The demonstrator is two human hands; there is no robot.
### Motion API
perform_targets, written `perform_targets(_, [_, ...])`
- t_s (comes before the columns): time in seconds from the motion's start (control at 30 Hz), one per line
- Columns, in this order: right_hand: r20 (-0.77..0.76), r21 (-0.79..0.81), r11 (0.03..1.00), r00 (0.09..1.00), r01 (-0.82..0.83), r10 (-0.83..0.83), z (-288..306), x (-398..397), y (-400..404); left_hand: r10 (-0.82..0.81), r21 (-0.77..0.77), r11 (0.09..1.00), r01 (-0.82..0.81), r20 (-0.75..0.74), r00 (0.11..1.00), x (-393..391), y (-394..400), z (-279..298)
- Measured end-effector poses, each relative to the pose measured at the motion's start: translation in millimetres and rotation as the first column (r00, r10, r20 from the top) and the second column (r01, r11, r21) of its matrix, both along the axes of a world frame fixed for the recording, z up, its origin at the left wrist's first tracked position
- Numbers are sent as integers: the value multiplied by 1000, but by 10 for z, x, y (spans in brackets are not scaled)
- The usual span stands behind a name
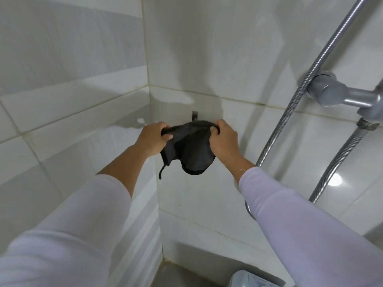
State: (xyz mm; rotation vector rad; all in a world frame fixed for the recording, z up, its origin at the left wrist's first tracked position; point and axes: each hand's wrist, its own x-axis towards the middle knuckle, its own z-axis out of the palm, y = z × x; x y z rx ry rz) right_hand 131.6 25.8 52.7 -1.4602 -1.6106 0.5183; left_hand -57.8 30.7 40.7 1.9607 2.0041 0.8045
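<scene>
We see a dark cloth (190, 148) held up between both hands in the corner of a tiled shower wall (207, 48). The left hand (152, 139) grips the cloth's upper left edge, with fingers curled over the fabric and the thumb pressed on its near side. The right hand (223, 141) grips the upper right edge in the same way, its fingertips tucked into the bunched hem. Between the two grips the top edge runs nearly level, and the rest of the cloth sags in a rounded pouch. A thin strap (162, 172) dangles from its lower left.

Just above the cloth's top edge, a small metal hook (194, 116) is fixed to the right-hand wall. We cannot tell whether the cloth touches it. Both forearms wear pale sleeves (290, 214).

To the right, well apart from the cloth, a ribbed metal shower hose (298, 96) curves down past a grey wall bracket (329, 92). A second hose (337, 158) drops below the bracket. A pale object (248, 279) shows at the bottom edge.
</scene>
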Motion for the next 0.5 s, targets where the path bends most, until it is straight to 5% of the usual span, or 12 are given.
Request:
perform_targets(0.2, [89,-72,995,993,-69,76,126,294,-216,-78,-199,976,90,66,995,-76,-346,207])
perform_targets(0.5, [231,-254,965,973,64,-4,79,840,-688,-1,-390,901,190,435,900,611,-817,195])
